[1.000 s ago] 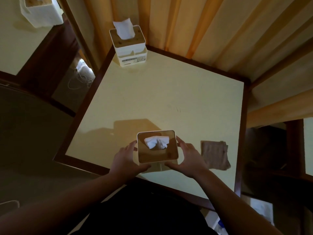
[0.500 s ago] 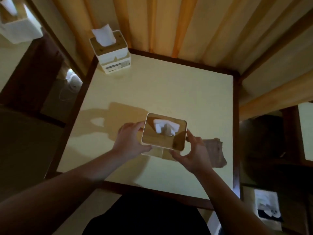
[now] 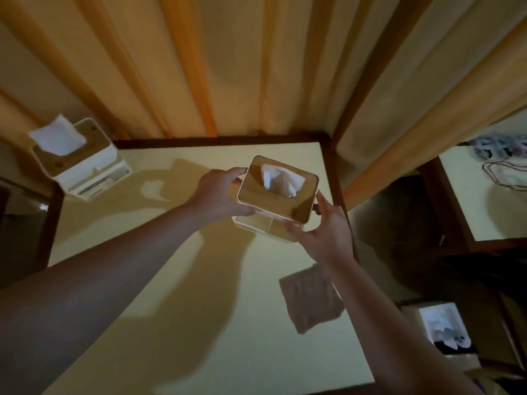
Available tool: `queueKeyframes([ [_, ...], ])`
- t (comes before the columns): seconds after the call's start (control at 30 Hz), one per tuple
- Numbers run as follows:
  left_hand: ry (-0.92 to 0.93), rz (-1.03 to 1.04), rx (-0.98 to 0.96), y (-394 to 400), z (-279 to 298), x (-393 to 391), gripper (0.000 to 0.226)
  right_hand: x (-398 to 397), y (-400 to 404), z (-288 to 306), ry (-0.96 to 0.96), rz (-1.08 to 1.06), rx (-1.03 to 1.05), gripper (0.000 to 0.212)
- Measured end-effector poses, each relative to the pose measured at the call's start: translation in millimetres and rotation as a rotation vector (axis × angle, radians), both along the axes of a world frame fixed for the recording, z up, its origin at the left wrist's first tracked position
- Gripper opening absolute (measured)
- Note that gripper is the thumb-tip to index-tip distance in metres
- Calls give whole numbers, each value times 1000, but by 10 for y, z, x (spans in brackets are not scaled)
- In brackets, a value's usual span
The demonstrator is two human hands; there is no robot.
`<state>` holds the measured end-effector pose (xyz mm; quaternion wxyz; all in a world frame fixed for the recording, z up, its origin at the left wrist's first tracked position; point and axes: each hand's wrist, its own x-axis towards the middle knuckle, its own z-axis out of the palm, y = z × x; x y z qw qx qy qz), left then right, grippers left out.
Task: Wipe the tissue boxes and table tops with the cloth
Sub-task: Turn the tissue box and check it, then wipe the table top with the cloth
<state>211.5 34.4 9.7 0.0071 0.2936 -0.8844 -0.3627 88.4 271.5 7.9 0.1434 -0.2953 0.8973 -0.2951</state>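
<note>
The left hand (image 3: 216,195) and right hand (image 3: 328,232) gripped opposite sides of the wooden-lidded tissue box (image 3: 278,192) toward the table's (image 3: 199,323) far right corner. The folded cloth (image 3: 310,300) lay nearer, untouched, beneath the right forearm.

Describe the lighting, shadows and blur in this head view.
Head view: dim, warm light; the arms and held tissue box cast broad, hard-edged shadows across the table top; the far tissue box is smeared by blur; wide-angle bending splays the curtains; the cloth lies in shade.
</note>
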Motion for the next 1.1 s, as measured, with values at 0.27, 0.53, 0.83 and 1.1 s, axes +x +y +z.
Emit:
queueKeyframes([
  [0.27,-44,-40,69,-392,-250,-1385,103,-1122,-413,-511,47,-107,-12,95],
  [0.53,-83,-64,160,-591,-521,-2269,100,-1895,-655,-954,34,-188,-34,85],
  [0.83,-55,-28,148,-526,-661,-2373,98,-1913,-554,-1154,-189,-212,-141,110],
  [1.1,90,215,72,121,-762,-770,83,-841,186,-970,-215,-157,0,83],
])
